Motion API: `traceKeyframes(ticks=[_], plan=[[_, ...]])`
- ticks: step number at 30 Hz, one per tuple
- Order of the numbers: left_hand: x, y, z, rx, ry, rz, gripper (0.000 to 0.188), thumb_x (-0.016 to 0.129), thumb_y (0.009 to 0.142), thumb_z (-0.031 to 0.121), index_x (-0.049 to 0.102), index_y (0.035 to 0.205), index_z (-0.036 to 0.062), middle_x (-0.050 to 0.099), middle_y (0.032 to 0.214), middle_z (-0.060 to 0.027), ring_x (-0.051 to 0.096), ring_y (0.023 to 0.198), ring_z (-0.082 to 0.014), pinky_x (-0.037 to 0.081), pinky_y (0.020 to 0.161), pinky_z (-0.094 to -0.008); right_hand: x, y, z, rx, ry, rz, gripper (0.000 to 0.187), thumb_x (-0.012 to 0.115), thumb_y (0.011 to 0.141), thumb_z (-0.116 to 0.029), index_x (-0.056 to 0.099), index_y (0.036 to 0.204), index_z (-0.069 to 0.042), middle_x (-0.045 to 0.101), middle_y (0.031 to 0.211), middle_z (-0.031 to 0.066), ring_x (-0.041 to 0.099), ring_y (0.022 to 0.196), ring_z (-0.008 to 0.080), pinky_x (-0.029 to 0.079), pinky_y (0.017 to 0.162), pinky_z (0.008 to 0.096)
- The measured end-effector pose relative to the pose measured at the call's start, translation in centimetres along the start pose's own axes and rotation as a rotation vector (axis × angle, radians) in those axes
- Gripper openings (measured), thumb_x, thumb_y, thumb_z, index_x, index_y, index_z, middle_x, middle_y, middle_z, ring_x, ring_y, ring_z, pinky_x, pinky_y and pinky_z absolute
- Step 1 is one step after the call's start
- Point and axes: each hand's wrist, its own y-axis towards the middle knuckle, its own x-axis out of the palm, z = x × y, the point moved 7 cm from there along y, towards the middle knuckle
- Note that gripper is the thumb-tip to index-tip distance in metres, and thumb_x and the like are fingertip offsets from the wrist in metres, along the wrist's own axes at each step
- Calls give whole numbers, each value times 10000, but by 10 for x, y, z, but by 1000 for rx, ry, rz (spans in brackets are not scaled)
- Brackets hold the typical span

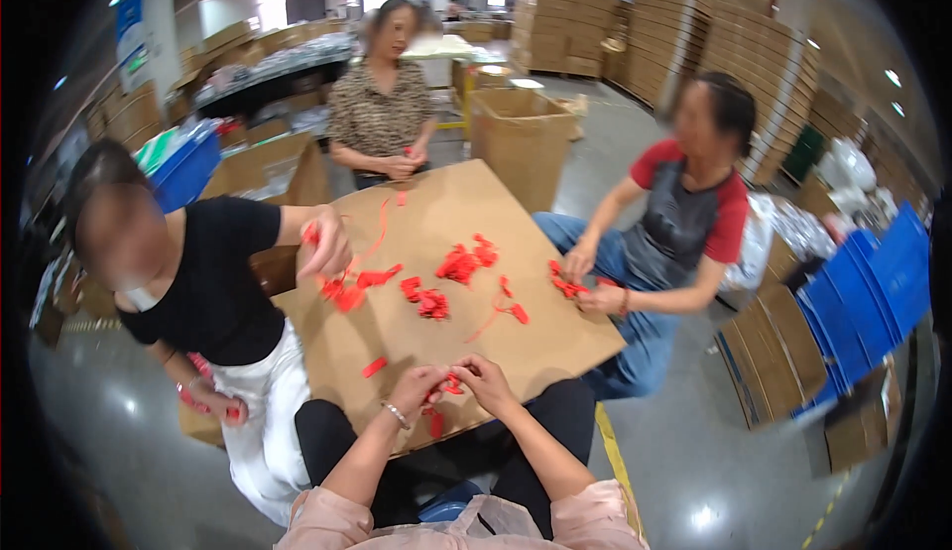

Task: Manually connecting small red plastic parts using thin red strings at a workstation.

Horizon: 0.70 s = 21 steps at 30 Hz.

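Note:
Over the near edge of the cardboard-topped table (555,352), my left hand (416,391) and my right hand (484,385) meet with fingers closed. Between them they pinch a small red ribbon-like piece (452,384); its exact kind is too small to tell. Just below my left hand another red strip (433,423) shows. A short red roll (374,367) lies left of my hands. Further in are a red bunch (431,303), a larger red heap (458,264) and a loose red piece with a thin tail (519,313).
Three people sit or stand around the table, each handling red pieces: black top (233,257) left, patterned top (382,104) far side, grey-and-red shirt (684,203) right. An open carton (516,143) stands behind. Blue bins (863,292) and cartons (773,357) are at right.

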Motion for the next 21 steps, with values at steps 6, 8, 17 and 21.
traceKeyframes(ticks=[6, 8, 17, 21], plan=[[-6, -6, -18, -71, 24, -22, 160, 569, 835, 195, 547, 747, 63, 503, 598, 11, 416, 433, -41, 275, 357, -173, 22, 9, 18, 57, 132, -15, 83, 530, 857, -98, 531, 875, -17, 561, 741, 1, 504, 619, 36, 411, 532, 181], [-7, -1, -19, -39, -63, 39, 134, 577, 827, 174, 547, 762, 61, 519, 614, 1, 427, 438, -39, 283, 356, -174, 18, 3, 33, 261, 354, 36, 77, 528, 857, -95, 535, 881, -22, 565, 753, 16, 522, 620, 55, 422, 538, 181], [-44, 5, -8, 95, -38, 368, 114, 542, 837, 155, 539, 779, 56, 502, 598, -1, 387, 402, -46, 252, 347, -178, 13, 0, 23, 309, 446, -148, 158, 576, 812, -43, 561, 955, 21, 590, 779, 49, 565, 650, 98, 471, 627, 212], [-46, 3, -11, 42, -105, 255, 142, 553, 838, 171, 539, 755, 56, 455, 557, 14, 351, 393, -42, 220, 348, -185, 13, 2, 7, 234, 309, -222, 152, 586, 805, -46, 590, 947, 9, 595, 741, 26, 558, 646, 75, 457, 616, 198]])
